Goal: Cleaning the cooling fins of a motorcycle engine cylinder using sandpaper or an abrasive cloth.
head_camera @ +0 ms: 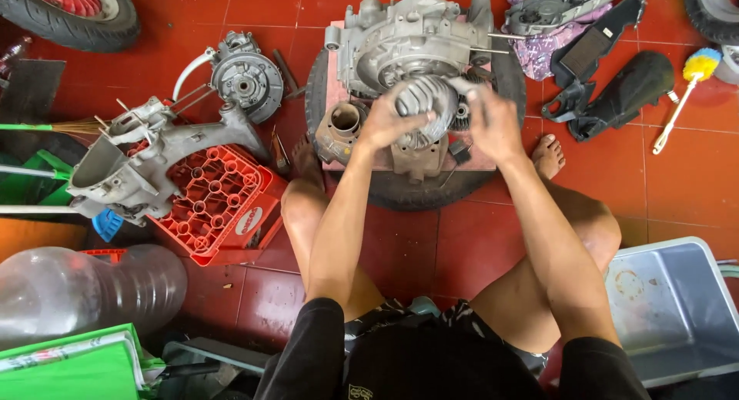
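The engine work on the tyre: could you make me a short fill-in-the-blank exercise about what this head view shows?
1. Both hands, left hand and right hand, grip a ribbed metal part above an engine case that rests on a ____.
2. The plastic crate under the other engine casing is ____.
3. The brush at right has a yellow and ____ head.

Missing words: tyre; red; blue

Black short sleeves, dark patterned shorts, bare feet.
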